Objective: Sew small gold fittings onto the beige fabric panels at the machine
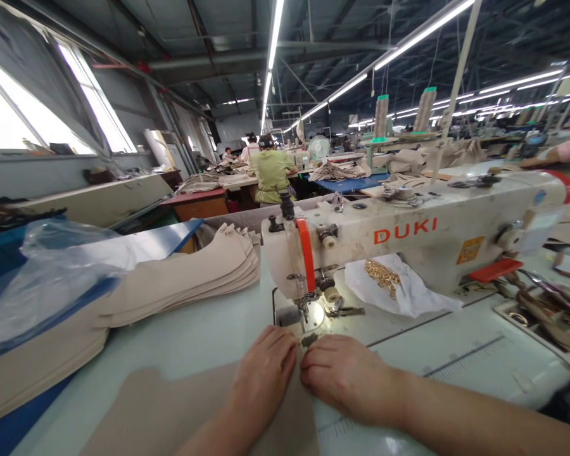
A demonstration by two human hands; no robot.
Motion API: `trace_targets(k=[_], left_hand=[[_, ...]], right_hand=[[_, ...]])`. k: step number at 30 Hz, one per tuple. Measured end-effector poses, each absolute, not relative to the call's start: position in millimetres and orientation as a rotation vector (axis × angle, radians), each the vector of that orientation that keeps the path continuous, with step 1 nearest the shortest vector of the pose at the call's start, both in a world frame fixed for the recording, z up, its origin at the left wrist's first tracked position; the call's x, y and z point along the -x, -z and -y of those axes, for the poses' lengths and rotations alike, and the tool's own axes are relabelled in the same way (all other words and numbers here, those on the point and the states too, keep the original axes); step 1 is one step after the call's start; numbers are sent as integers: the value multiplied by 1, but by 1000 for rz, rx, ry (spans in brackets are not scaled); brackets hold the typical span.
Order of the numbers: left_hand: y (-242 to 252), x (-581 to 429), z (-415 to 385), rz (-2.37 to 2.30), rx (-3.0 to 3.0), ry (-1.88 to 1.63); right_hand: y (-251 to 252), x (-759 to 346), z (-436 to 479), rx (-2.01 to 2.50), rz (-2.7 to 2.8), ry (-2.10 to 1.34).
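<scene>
My left hand [268,364] is closed at the front of the sewing machine [351,234], its fingers bent and pressed onto a beige fabric panel [190,405]. That panel spreads over the machine table toward me and reaches up to the presser foot [308,310]. Close beside it, my right hand [344,373] has its fingers curled together at the panel's right edge; what lies under those fingertips is hidden. A small dark greenish piece [309,340] shows between the two hands, just in front of the needle area.
Stacked beige panels [180,272] lie to the left, near clear plastic wrap [42,272]. Gold-coloured metal pieces [382,275] rest on white cloth [408,291] under the machine arm. A tool tray [527,323] is at right. Thread cones [380,117] and a person in green [272,171] are beyond.
</scene>
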State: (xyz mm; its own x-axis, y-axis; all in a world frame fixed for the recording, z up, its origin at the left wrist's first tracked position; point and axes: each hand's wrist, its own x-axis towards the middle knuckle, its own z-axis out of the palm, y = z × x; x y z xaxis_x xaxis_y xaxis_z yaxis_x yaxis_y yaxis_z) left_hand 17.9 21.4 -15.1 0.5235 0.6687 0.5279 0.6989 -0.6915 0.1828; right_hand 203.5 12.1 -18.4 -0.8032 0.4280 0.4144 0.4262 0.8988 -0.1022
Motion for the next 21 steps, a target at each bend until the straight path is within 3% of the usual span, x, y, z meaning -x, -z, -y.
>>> trace_targets(k=[21], left_hand=[[20,-18,-23,1239,2686,820]], right_hand=[[9,-199,-11,728,2588,-107]])
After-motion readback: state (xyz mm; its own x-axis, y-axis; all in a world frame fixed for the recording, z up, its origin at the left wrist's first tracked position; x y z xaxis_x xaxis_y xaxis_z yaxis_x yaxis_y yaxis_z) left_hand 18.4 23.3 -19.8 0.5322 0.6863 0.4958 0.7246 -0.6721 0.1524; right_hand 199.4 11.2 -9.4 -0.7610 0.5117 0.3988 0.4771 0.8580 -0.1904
